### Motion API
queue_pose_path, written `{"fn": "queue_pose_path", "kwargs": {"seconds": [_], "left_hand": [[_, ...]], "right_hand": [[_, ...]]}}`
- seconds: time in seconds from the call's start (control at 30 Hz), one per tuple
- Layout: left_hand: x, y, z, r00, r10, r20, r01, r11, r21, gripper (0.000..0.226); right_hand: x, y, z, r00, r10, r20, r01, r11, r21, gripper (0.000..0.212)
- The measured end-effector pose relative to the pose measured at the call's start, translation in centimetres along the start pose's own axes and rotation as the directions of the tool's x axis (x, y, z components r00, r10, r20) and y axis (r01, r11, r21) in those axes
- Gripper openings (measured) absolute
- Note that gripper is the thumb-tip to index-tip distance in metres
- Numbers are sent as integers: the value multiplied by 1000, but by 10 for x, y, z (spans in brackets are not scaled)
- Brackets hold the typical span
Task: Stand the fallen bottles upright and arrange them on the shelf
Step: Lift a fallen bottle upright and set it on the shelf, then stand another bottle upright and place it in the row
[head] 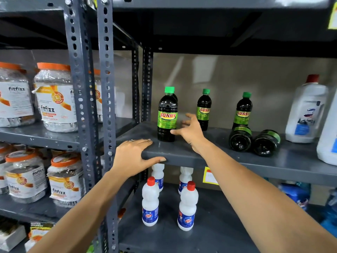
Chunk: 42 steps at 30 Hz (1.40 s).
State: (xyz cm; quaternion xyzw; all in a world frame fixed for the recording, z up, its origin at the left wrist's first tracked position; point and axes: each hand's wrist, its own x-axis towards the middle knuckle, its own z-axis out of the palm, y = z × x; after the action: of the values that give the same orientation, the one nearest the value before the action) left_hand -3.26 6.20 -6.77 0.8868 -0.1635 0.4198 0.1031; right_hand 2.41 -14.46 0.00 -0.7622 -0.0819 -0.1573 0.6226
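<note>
Three dark Sunny bottles with green caps stand upright on the grey shelf (200, 156): one at the front left (167, 115), one further back (204, 108), one to the right (243, 111). Two more Sunny bottles lie on their sides, bases toward me, one (240, 140) beside the other (266, 143). My right hand (189, 131) is open with fingers spread, just right of the front-left bottle, its thumb near or touching the bottle's lower part. My left hand (135, 157) rests flat on the shelf's front edge, thumb under the lip, holding no bottle.
Large white jugs (306, 114) stand at the shelf's right end. White bottles with red caps (187, 205) stand on the shelf below. A slotted steel post (107, 106) separates the left bay, which holds plastic-wrapped fitfizz jars (56, 99). A yellow tag (209, 175) hangs on the shelf edge.
</note>
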Motion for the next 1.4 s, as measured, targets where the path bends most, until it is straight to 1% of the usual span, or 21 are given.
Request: {"fn": "queue_pose_path", "kwargs": {"seconds": [0.03, 0.07, 0.13, 0.2, 0.27, 0.33, 0.4, 0.47, 0.57, 0.63, 0.67, 0.73, 0.8, 0.9, 0.97, 1.0, 1.03, 1.1, 1.2, 1.3, 1.4], "left_hand": [[-1, -2, -1, 1000, -3, -13, 3, 1000, -24, 84], [-1, 0, -2, 1000, -10, -22, 9, 999, -46, 83], [-2, -1, -4, 1000, -29, -7, 29, 998, -52, 85], [2, 16, -4, 998, 42, 36, -40, 998, -56, 89], [6, 31, -3, 988, 136, 72, -134, 991, -28, 89], [10, 48, 1, 973, 209, 95, -211, 977, 15, 88], [13, 64, 6, 961, 246, 125, -254, 966, 54, 89], [15, 78, 10, 956, 264, 132, -272, 961, 46, 89], [20, 94, 14, 945, 294, 141, -297, 955, -2, 88], [22, 99, 18, 946, 298, 130, -302, 953, 9, 90], [22, 101, 19, 950, 288, 123, -293, 956, 28, 91], [20, 102, 20, 960, 252, 121, -259, 965, 48, 91], [19, 104, 21, 966, 228, 119, -235, 971, 44, 93], [21, 102, 16, 962, 226, 151, -233, 972, 28, 92], [24, 97, 13, 952, 239, 191, -247, 969, 17, 90], [24, 95, 13, 953, 237, 191, -245, 969, 19, 90], [24, 93, 13, 955, 229, 188, -238, 971, 26, 91], [22, 92, 17, 962, 209, 175, -219, 975, 37, 96], [21, 93, 22, 974, 184, 133, -191, 981, 41, 101], [26, 92, 16, 975, 152, 163, -163, 985, 53, 104], [30, 90, 13, 972, 155, 178, -168, 984, 58, 110]], "right_hand": [[-2, -3, -7, 998, -39, -47, 39, 999, 8, 87], [-4, -5, -19, 989, -99, -112, 96, 995, -35, 78], [-3, -9, -43, 942, -234, -242, 192, 964, -183, 59], [-4, -13, -85, 872, -330, -363, 194, 911, -363, 44], [-1, -19, -118, 852, -341, -397, 98, 849, -519, 37], [2, -25, -141, 878, -258, -404, -71, 764, -642, 37], [5, -27, -156, 911, -108, -397, -240, 646, -725, 38], [5, -28, -160, 938, -2, -346, -293, 527, -798, 40], [7, -29, -163, 945, 72, -320, -323, 370, -871, 59], [9, -31, -165, 927, 146, -346, -375, 324, -869, 70], [10, -32, -165, 908, 218, -358, -414, 327, -849, 75], [15, -30, -161, 864, 396, -312, -456, 350, -818, 81], [16, -24, -155, 844, 471, -258, -472, 422, -774, 72], [16, -14, -152, 877, 400, -265, -463, 561, -686, 69], [15, -6, -149, 887, 361, -287, -459, 755, -468, 69], [16, -1, -147, 887, 337, -316, -437, 834, -338, 75], [14, 2, -143, 879, 320, -355, -416, 877, -240, 84], [8, 8, -133, 876, 250, -413, -347, 921, -179, 96], [0, 18, -121, 911, 45, -410, -143, 967, -211, 99], [-6, 20, -112, 944, -117, -310, 44, 971, -233, 100], [-6, 18, -106, 970, -182, -162, 136, 956, -259, 95]]}}
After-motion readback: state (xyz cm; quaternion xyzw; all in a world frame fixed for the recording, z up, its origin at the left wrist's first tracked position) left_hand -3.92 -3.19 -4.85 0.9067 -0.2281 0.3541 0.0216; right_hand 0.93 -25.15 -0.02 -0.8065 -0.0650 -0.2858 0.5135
